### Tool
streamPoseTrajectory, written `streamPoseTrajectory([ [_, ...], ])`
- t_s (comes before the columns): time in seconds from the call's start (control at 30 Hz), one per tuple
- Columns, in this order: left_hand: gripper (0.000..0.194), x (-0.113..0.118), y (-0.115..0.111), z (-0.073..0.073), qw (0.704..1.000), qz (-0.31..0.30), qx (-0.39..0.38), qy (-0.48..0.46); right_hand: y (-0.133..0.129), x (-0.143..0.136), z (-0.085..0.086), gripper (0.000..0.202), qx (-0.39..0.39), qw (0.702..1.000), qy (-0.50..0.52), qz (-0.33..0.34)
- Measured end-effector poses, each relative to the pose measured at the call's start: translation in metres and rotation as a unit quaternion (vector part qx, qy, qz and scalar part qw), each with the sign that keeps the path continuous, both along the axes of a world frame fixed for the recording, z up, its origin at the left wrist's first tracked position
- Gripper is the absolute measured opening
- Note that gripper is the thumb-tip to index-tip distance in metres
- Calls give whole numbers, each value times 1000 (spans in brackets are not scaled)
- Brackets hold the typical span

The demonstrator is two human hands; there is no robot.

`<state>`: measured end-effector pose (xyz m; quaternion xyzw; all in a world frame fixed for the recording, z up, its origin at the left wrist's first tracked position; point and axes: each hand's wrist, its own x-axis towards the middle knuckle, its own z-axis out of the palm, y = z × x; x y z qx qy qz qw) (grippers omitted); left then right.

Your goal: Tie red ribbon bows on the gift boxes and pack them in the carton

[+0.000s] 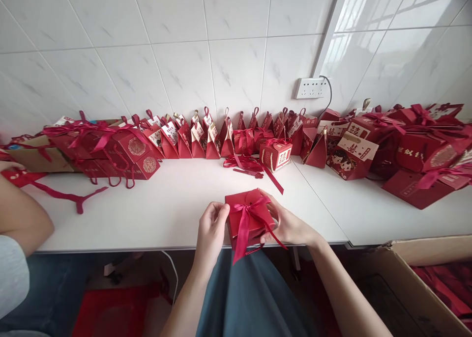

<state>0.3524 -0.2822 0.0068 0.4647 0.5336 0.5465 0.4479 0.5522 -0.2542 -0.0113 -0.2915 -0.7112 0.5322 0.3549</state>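
Note:
Between my hands, at the front edge of the white table [177,194], is a red gift box [236,229] with a pink-red satin ribbon bow [248,210] tied on top. The ribbon's tails hang down over the front of the box. My left hand [213,224] pinches at the box's upper left edge with thumb and fingers. My right hand [285,221] wraps round the right side, its fingers partly hidden behind the box. Behind it on the table lie loose red ribbons [245,164] and a small red box with a white label [276,154].
Upright triangular red boxes [199,138] line the tiled wall. Stacked red gift boxes stand at left [125,150] and right [416,150]. A co-worker's arm [22,214] rests at far left. An open cardboard carton [398,273] holding red items is at lower right.

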Motion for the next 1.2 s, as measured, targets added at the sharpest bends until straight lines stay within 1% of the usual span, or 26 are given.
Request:
streamPoseTrajectory([
  [0.1,24,2,-3,7,998,33,47,19,-7,-4,3,105,105,990,-40,-83],
  [0.17,19,5,-11,16,994,46,92,31,-14,-6,6,103,177,972,-61,-140],
  [0.23,13,9,-24,27,984,48,159,61,-21,-8,10,103,225,955,-64,-181],
  [0.27,10,11,-31,31,975,45,200,87,-25,-9,12,102,242,949,-58,-195],
  [0.33,6,14,-44,39,946,32,283,151,-31,-10,16,101,269,937,-43,-217],
  [0.4,7,19,-54,43,909,20,357,213,-36,-11,18,99,285,929,-23,-232],
  [0.47,10,24,-61,44,873,19,416,254,-40,-11,20,99,286,926,-4,-245],
  [0.53,13,30,-67,45,845,31,459,274,-45,-10,20,97,280,925,9,-259],
  [0.63,15,37,-71,48,825,43,481,292,-50,-10,21,94,279,919,20,-278],
  [0.8,14,40,-73,50,821,44,486,295,-56,-8,22,94,271,920,34,-282],
  [0.9,13,39,-72,48,820,43,486,298,-58,-8,21,96,246,924,28,-292],
  [1.0,13,36,-71,43,827,45,478,292,-58,-6,21,97,235,926,19,-296],
  [1.1,12,31,-67,41,850,56,457,258,-59,-3,21,98,245,924,2,-293],
  [1.2,10,23,-54,41,891,75,399,204,-61,1,22,99,260,923,-13,-283],
])
